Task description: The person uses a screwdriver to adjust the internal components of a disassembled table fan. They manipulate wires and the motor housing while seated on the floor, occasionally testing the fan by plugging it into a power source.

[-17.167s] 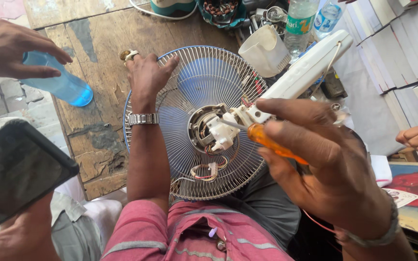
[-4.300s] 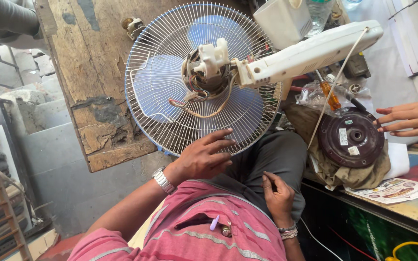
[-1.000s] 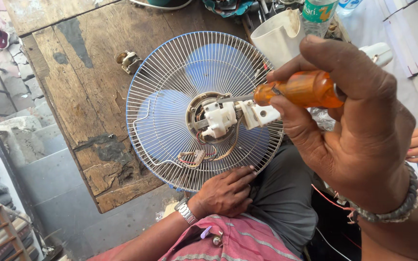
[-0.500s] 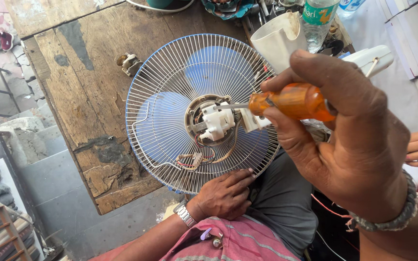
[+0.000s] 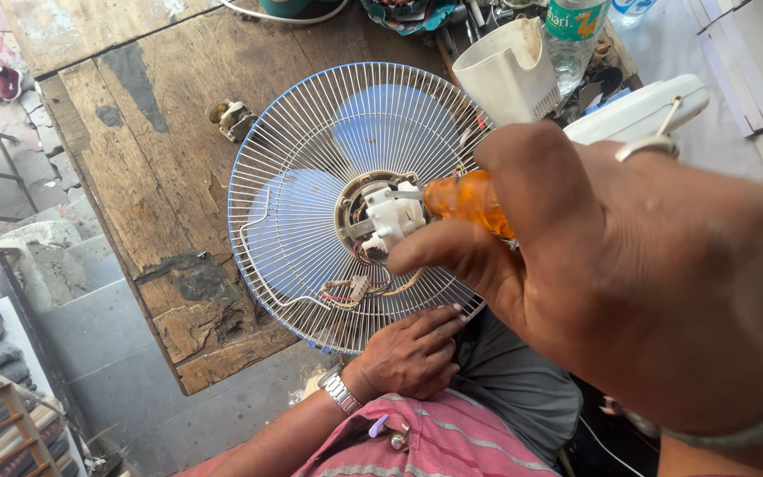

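On the worn wooden table [image 5: 125, 168] in front of us lies a fan [image 5: 359, 208], its white wire guard facing up and the blue blades showing through the wires. At the hub the white motor part [image 5: 392, 215] sits bare, with thin coloured wires [image 5: 355, 287] hanging loose below it.

Our right hand [image 5: 629, 274] fills the near side of the view, fingers wrapped tight around the orange handle of a screwdriver [image 5: 470, 201]. The handle points left toward the motor part; we cannot see the tip, so we cannot tell just where it meets the hub. A ring sits on 1 finger and a metal bracelet on the wrist.

Our left hand [image 5: 412, 353] rests at the lower rim of the guard, fingers half curled and pressed against the wires, steadying the fan over our lap. It holds nothing else. A metal watch [image 5: 339, 390] is on that wrist, above the pink striped shirt [image 5: 452, 442].

Beyond the fan stand a white plastic jug [image 5: 507, 72] and a clear bottle [image 5: 576, 35], close together. A small metal fitting [image 5: 231, 117] lies on the table just left of the guard, apart from it.
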